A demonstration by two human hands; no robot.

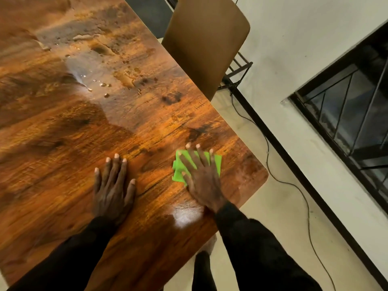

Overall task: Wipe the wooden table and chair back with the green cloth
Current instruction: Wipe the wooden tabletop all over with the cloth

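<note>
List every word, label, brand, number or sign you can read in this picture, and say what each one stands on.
None: no text can be read anywhere in this view.
The wooden table, green cloth, chair back, wall and barred window all show plain surfaces with no lettering, label or number.

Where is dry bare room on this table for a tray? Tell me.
The table is bare left of the left hand, and in the band between both hands and the water drops. The near corner is taken: the right hand presses the green cloth there.
</note>
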